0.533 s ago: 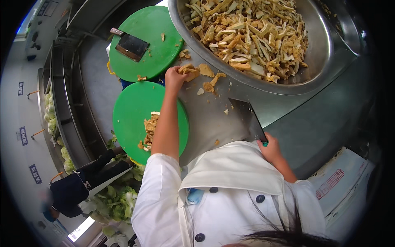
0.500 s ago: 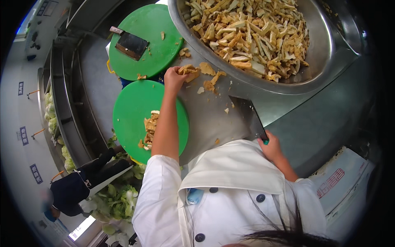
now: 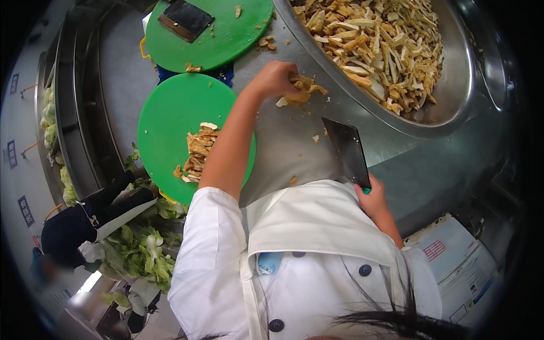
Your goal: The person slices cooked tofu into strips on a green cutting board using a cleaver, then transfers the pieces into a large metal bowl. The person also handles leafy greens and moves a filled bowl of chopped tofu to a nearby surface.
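My left hand (image 3: 277,79) is closed around several golden-brown pieces (image 3: 299,95) that look like fried tofu, at the metal tabletop beside a big steel bowl. Low on the right, my right hand (image 3: 373,199) grips a cleaver (image 3: 347,148) by its green handle, the dark blade pointing away from me. Under my left forearm lies a round green cutting board (image 3: 164,122) with a small heap of cut brown strips (image 3: 198,150) on it; the forearm covers part of the board. The steel bowl (image 3: 462,85) is heaped with similar strips (image 3: 385,51).
Beyond the near board is a second green board (image 3: 238,42), bearing another cleaver (image 3: 186,20) and some crumbs. Scraps dot the metal table (image 3: 277,161). Leafy greens (image 3: 141,252) and a person in dark clothes (image 3: 71,229) are at left; a white box (image 3: 453,255) stands lower right.
My left hand has moved right along the table and gathered loose brown pieces together. The whole view has shifted, while my right hand keeps holding the cleaver.
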`<act>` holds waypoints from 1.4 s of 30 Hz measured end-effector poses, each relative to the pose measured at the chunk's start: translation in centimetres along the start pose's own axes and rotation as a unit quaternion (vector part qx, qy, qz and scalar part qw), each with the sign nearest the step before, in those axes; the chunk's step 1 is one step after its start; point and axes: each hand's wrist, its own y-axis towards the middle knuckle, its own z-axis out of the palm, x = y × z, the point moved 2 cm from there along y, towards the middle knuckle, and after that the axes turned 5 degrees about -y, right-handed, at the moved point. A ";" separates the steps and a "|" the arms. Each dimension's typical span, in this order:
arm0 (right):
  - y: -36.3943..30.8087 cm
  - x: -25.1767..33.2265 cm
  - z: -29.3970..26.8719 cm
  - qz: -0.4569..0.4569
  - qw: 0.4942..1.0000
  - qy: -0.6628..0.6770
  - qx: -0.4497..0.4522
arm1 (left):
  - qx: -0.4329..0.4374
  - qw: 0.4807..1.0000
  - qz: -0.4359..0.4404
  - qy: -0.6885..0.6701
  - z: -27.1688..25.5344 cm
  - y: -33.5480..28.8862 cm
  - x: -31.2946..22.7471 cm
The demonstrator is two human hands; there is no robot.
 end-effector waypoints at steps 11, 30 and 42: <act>0.4 1.4 1.1 -0.002 0.999 -0.039 0.021 | -0.111 0.983 -0.015 0.146 -2.9 4.0 6.2; 1.0 2.6 2.0 0.008 0.998 -0.037 0.048 | -0.181 0.959 -0.218 -0.011 -9.2 -20.6 3.1; -0.7 3.3 1.2 -0.016 0.999 -0.050 0.011 | -0.049 0.720 -0.072 -0.688 -2.5 -5.1 1.6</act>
